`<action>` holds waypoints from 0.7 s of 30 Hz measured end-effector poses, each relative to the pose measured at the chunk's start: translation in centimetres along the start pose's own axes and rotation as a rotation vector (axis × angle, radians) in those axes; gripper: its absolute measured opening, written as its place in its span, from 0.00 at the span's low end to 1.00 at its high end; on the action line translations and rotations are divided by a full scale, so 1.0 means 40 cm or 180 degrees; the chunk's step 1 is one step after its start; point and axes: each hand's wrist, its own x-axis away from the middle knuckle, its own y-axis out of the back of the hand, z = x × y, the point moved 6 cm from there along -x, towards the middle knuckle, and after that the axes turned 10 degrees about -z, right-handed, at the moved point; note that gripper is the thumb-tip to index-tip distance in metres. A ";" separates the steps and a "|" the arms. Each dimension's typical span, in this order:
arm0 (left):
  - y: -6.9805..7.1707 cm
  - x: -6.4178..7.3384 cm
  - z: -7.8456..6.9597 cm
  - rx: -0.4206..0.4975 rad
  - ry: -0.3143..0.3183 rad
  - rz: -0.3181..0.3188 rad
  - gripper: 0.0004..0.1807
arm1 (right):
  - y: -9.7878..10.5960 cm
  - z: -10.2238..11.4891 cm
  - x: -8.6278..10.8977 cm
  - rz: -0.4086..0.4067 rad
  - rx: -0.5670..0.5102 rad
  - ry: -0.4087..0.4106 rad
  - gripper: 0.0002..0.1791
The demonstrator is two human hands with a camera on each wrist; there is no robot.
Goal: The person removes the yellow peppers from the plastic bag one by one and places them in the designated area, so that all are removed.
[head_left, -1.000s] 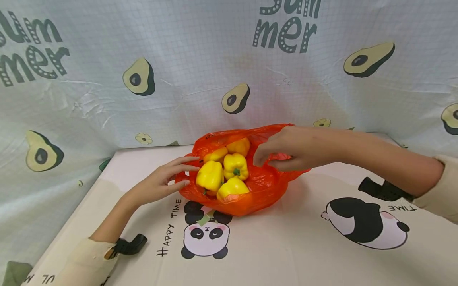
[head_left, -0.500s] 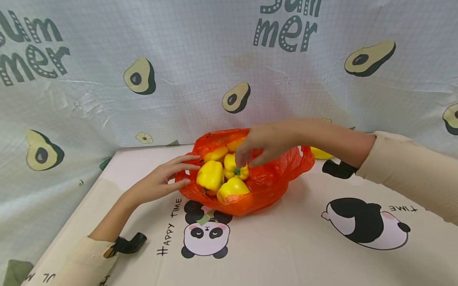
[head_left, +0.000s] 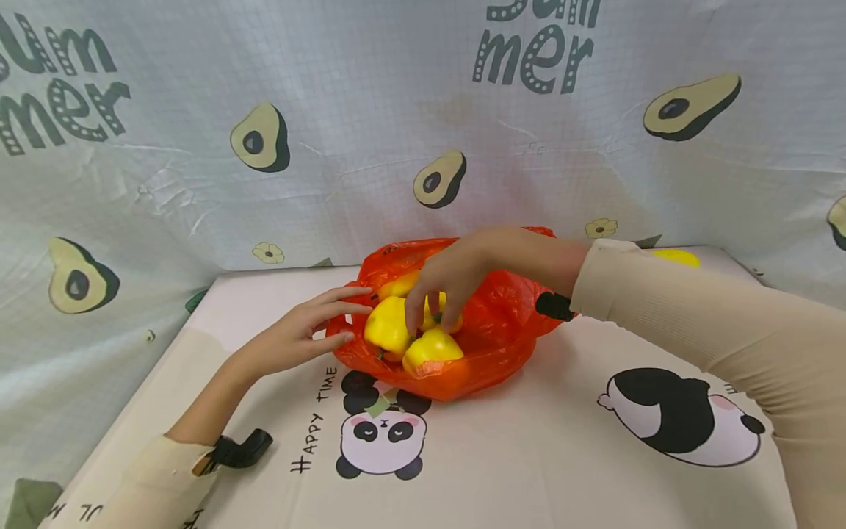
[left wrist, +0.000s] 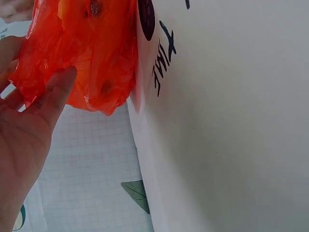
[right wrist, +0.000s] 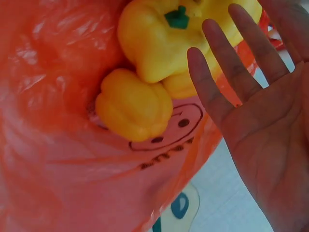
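Head view: yellow pepper (head_left: 387, 322) between hands (head_left: 300, 334) (head_left: 452, 273), inside red bag (head_left: 485, 375)

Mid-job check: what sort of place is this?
Probably a staged recording spot, though the wider room is out of view. An avocado-print sheet rises like a backdrop behind a panda-print tabletop, and black gadgets sit at both sleeves.
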 end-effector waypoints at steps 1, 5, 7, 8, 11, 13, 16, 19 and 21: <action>-0.001 0.000 0.000 -0.0003 -0.0002 0.0002 0.21 | -0.002 0.001 -0.008 0.0014 0.0008 0.0020 0.23; -0.001 -0.001 0.000 -0.0011 0.0011 0.0006 0.21 | -0.010 0.008 -0.036 0.0103 -0.0039 0.0089 0.25; -0.001 -0.001 0.000 -0.0016 0.0012 0.0010 0.21 | -0.016 0.009 -0.045 0.0180 -0.0064 0.0084 0.26; -0.001 -0.001 -0.001 -0.0018 0.0012 0.0013 0.21 | -0.020 0.008 -0.049 0.0224 -0.0058 0.0068 0.27; 0.000 -0.001 -0.001 -0.0019 0.0014 0.0010 0.21 | -0.034 0.004 -0.058 0.0316 0.0037 0.0005 0.29; 0.001 0.000 -0.001 -0.0029 0.0012 0.0006 0.21 | -0.041 0.002 -0.060 0.0336 0.0133 -0.0041 0.31; 0.003 0.001 -0.004 -0.0032 0.0004 -0.0005 0.22 | -0.049 0.001 -0.060 0.0338 0.0251 -0.0060 0.35; 0.003 0.002 -0.004 -0.0035 -0.0019 -0.0005 0.22 | -0.061 0.004 -0.061 0.0381 0.0304 0.0038 0.37; 0.001 0.002 -0.003 -0.0026 -0.0025 -0.0003 0.21 | -0.070 0.009 -0.062 0.0414 0.0376 0.0140 0.38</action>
